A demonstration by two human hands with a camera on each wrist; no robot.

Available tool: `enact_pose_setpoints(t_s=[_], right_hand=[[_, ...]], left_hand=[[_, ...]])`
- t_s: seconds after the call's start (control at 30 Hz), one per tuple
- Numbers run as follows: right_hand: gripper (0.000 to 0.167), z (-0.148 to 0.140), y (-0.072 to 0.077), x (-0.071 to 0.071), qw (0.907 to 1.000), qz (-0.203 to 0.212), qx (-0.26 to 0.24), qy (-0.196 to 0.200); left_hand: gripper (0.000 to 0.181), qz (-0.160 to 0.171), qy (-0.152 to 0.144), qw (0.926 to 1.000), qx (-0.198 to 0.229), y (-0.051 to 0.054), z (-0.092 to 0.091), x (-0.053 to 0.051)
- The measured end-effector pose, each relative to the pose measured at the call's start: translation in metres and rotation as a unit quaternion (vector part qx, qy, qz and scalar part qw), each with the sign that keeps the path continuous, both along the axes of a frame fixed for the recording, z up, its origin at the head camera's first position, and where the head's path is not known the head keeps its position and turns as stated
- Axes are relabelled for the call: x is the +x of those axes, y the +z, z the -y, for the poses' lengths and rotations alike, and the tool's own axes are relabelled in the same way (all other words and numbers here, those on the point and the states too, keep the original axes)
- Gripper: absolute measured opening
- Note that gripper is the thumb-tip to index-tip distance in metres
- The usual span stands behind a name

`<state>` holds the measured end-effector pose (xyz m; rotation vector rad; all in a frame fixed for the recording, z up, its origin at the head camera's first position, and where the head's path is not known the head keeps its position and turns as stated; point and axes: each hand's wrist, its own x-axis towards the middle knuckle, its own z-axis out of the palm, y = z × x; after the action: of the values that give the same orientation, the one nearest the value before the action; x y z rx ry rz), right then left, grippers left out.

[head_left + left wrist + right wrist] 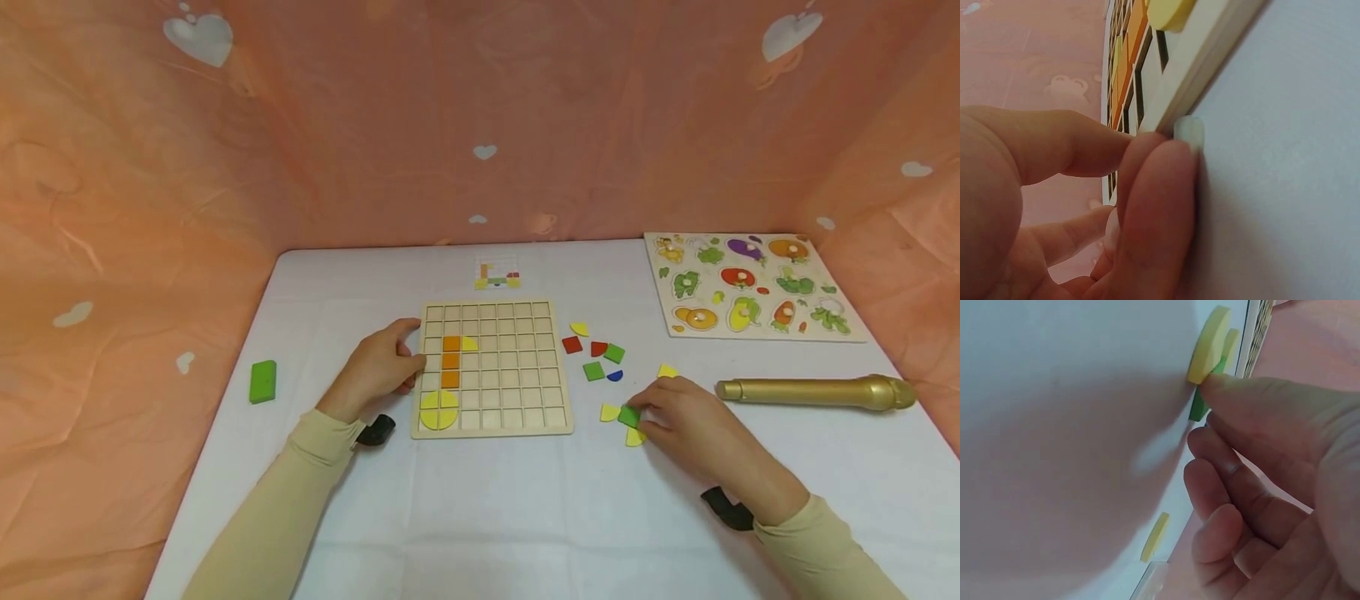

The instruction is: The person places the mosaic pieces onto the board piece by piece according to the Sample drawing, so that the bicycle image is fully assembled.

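Note:
My left hand [380, 360] holds the left edge of a wooden grid board [517, 427], its thumb and fingertips at the rim in the left wrist view. Orange square tiles [450, 361] stand in a column on the board, with a yellow quarter-circle tile [468, 343] beside the top one. Below them, yellow quarter pieces form a circle [438, 411]. To the board's right, my right hand [693, 421] pinches a green square tile [628, 416] between thumb and fingers. Yellow pieces [610, 412] lie close by; in the right wrist view one yellow piece [1210, 347] partly covers the green tile.
Loose red [572, 344], green [593, 371], blue and yellow pieces lie right of the board. A small pattern card [497, 273] is behind it. A vegetable puzzle board [750, 287] and a gold microphone-shaped object [813, 392] are at right, a green block [262, 382] at left.

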<state>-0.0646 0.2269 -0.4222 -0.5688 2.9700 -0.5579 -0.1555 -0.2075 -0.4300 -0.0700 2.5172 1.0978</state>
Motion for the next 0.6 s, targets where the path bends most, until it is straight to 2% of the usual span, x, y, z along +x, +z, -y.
enact_pose_setpoints(t_s=[0.2, 0.6], right_hand=[[0.025, 0.004, 0.0004, 0.001, 0.9998, 0.015, 0.006, -0.009], [0.026, 0.0073, -0.0015, -0.0023, 0.9998, 0.016, 0.002, -0.013]], left_hand=[[0.068, 0.001, 0.001, 1.0, -0.004, 0.0012, -0.0008, 0.0], [0.068, 0.003, 0.002, 1.0, -0.003, 0.0015, -0.0013, 0.0004]])
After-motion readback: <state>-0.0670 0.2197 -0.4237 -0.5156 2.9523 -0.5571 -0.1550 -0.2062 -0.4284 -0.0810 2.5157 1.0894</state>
